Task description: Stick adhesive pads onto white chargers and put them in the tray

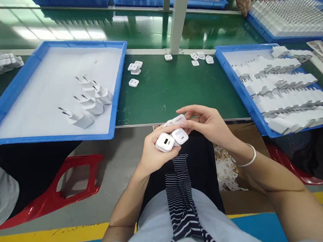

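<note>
My left hand (155, 150) is wrapped around two white USB wall chargers. One charger (165, 142) shows a face with a wide port and a small slot; the face of the other charger (179, 136) has only a small slot. Beyond them, a white charger side with grey lettering (176, 120) shows; which body it belongs to is partly hidden by fingers. My right hand (208, 124) reaches in from the right, its thumb and fingertips closed at the end of that lettered side. Both hands are above my lap, by the table's front edge.
A blue tray (120, 93) at left holds several white plugs (90, 104) with pins. Loose white caps (133, 82) lie on the green table (163, 88). Another blue tray (233, 90) at right has rows of chargers. A post (178, 24) stands ahead; a co-worker's hand (242, 3) is at the far tray.
</note>
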Tool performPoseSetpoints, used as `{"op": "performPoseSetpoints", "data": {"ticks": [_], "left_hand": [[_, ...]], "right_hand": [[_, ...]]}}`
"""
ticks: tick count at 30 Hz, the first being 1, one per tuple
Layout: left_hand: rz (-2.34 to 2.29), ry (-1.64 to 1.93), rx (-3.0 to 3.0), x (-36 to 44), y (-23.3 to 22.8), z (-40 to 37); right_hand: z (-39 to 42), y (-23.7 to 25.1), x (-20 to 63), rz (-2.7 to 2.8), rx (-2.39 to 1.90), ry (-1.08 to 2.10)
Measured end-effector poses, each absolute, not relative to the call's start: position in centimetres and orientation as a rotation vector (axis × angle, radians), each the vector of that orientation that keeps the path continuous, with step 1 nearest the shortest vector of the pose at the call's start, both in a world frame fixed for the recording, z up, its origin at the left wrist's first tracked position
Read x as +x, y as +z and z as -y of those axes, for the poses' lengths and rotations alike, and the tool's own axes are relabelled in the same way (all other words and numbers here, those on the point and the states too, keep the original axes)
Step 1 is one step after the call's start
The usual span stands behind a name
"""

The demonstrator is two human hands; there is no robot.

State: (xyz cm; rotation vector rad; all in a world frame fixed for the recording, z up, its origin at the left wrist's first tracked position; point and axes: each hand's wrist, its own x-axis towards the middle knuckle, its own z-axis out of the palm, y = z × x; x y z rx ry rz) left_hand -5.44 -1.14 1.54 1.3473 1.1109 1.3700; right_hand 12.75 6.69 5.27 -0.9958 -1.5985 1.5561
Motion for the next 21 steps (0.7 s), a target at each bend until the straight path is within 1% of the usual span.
{"op": "performPoseSetpoints", "data": {"ticks": [2, 4, 9, 12, 14, 18, 21], "left_hand": [[-1.098, 1.366, 1.33, -5.4, 1.5, 1.2], [-1.074, 1.361, 1.327, -5.4, 1.4, 1.2], [-1.127, 1.369, 1.343, -5.2, 1.0, 1.2], [-1.155, 1.401, 1.398, -5.2, 0.9, 1.2], [-1.158, 1.447, 1.457, -5.1, 0.8, 1.2], [-1.103, 1.477, 1.55, -5.0, 0.7, 0.9], [-1.041, 1.477, 1.59, -4.9, 0.7, 0.7]], "right_hand": [[-6.7, 4.9, 12.8, 1.477, -0.977, 1.655], [-6.7, 4.7, 12.9, 1.46, -0.983, 1.649], [-6.7, 4.8, 13.3, 1.587, -1.037, 1.338], [-6.5, 5.8, 13.7, 1.598, -1.068, 1.269], [-6.0, 6.7, 13.9, 1.58, -1.063, 1.336], [-4.7, 8.3, 13.6, 1.594, -0.993, 1.622], [-4.3, 8.6, 13.0, 1.602, -0.956, 1.799]]}}
